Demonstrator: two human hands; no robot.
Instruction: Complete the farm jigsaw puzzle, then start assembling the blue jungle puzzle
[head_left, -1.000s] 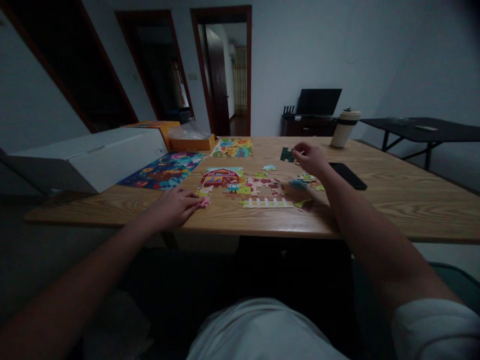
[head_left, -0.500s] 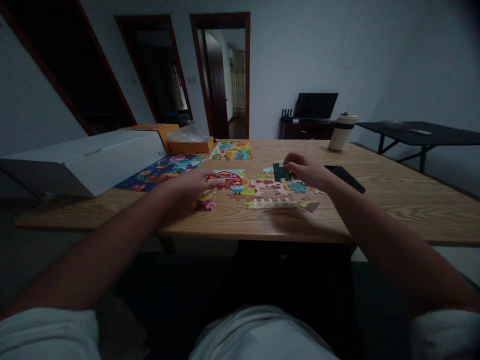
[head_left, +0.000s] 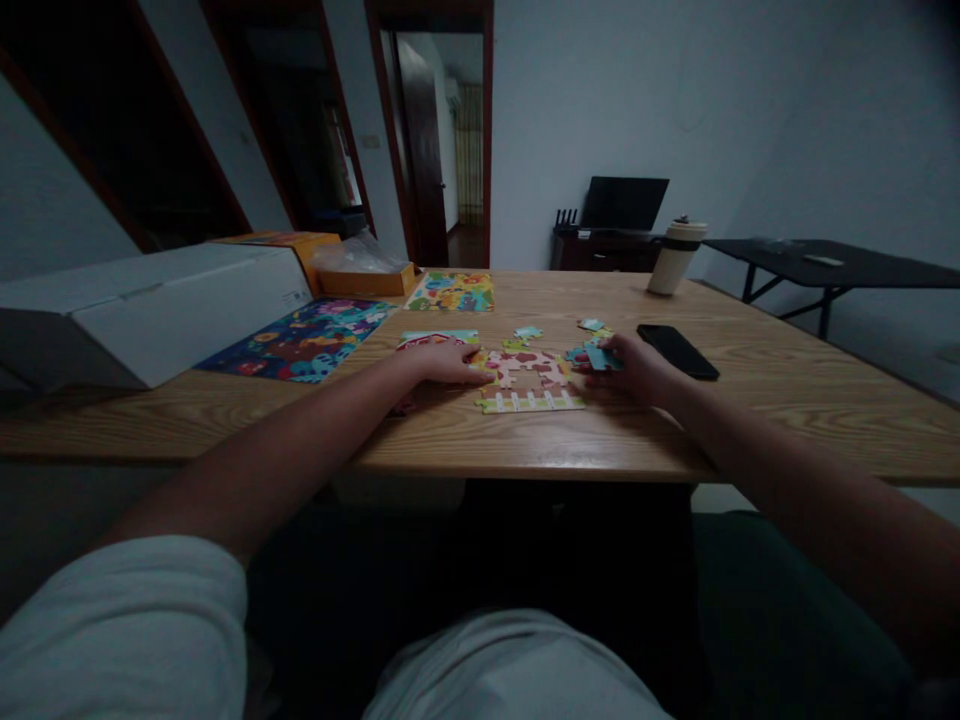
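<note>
A partly joined jigsaw puzzle (head_left: 529, 378) with a red barn and a white fence lies near the front edge of the wooden table (head_left: 787, 400). My left hand (head_left: 448, 362) rests flat on the puzzle's left part, over the barn. My right hand (head_left: 634, 366) sits at the puzzle's right edge, fingers closed on a blue puzzle piece (head_left: 600, 357) that touches the assembled part. A few loose pieces (head_left: 592, 325) lie just behind the puzzle.
A black phone (head_left: 677, 350) lies right of my right hand. A tumbler (head_left: 673, 257) stands at the back. Two finished puzzles (head_left: 304, 340) (head_left: 452, 292), a long white box (head_left: 150, 310) and an orange box (head_left: 360, 280) fill the left side.
My left hand slid right from the table's front onto the barn part. My right hand drew back from the far loose pieces to the puzzle's right edge with a piece in it.
</note>
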